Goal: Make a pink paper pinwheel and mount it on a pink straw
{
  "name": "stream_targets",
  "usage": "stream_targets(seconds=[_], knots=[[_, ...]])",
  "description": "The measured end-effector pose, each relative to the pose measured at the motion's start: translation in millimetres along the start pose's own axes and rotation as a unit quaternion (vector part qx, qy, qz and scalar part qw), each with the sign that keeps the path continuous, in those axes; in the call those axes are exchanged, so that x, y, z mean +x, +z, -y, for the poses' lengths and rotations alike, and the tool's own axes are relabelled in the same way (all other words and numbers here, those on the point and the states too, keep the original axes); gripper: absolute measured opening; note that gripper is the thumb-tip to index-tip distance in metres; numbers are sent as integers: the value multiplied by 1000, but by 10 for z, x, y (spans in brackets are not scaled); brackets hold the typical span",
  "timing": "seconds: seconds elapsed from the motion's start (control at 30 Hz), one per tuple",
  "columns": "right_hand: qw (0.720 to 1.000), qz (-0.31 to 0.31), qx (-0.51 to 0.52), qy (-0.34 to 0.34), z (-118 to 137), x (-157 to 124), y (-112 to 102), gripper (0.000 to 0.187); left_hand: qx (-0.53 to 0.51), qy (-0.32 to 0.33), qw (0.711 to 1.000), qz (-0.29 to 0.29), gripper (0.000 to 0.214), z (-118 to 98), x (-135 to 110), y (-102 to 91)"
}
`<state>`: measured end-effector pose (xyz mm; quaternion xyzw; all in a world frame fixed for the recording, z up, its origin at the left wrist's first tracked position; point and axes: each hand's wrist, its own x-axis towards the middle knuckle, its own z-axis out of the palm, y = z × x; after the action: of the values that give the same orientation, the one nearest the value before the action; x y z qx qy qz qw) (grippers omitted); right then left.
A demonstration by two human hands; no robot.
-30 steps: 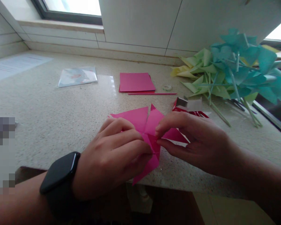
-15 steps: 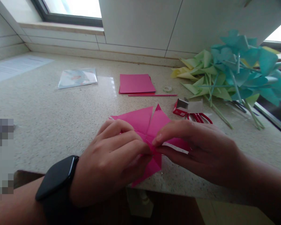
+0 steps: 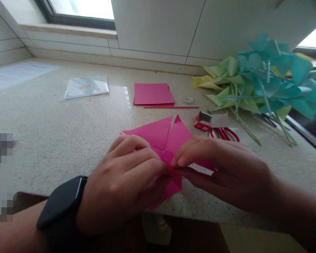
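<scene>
A pink sheet of paper (image 3: 154, 133), cut in from its corners and creased through the middle, is between my hands at the counter's front edge. My left hand (image 3: 130, 175), with a black watch on its wrist, is closed on the paper's near left part. From the right, my right hand (image 3: 213, 161) pinches the paper close to its centre with thumb and finger. The fingertips of both hands nearly meet there. Whatever small thing may lie between them is hidden. Two pointed corners of the paper stick out beyond my hands at the far side.
Behind the paper lie a stack of pink sheets (image 3: 154, 93), a thin pink stick (image 3: 171, 107) and a tape roll (image 3: 188, 99). An opened small red box (image 3: 203, 121) and red-handled scissors (image 3: 223, 133) are right. Paper pinwheels (image 3: 276, 66) fill the back right; a plastic packet (image 3: 86, 87) lies left.
Both hands stay at the paper's centre with only slight finger shifts. The right fingertips have moved a little, and the paper's far corners have tilted slightly upward.
</scene>
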<state>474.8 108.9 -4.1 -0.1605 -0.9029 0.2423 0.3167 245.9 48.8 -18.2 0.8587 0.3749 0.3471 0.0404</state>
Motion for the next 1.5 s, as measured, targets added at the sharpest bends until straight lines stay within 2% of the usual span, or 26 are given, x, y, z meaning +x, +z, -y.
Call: stream_targets(seconds=[0.1,0.27,0.47,0.7,0.83,1.0,1.1,1.5], knots=[[1000,8,-2,-11,-7,-2,-2,19,-6,-13,1000,-14,3,-3,5,12],[1000,22,9,-15,-1,0,-11,22,-13,-37,999,-17,18,-3,33,23],[999,35,19,-17,32,13,-26,25,-49,-48,998,12,3,10,32,6],[998,33,-29,52,61,7,-45,33,-55,-57,997,19,3,24,25,16],[993,79,-44,81,29,58,-38,25,-70,-60,995,30,3,37,35,13],[989,120,-33,81,-16,102,-13,13,-84,-67,994,31,10,43,39,15],[989,118,-26,83,-18,113,0,7,-86,-68,993,34,9,40,39,19],[994,81,-18,67,-5,111,-2,7,-87,-85,992,33,7,43,28,9]])
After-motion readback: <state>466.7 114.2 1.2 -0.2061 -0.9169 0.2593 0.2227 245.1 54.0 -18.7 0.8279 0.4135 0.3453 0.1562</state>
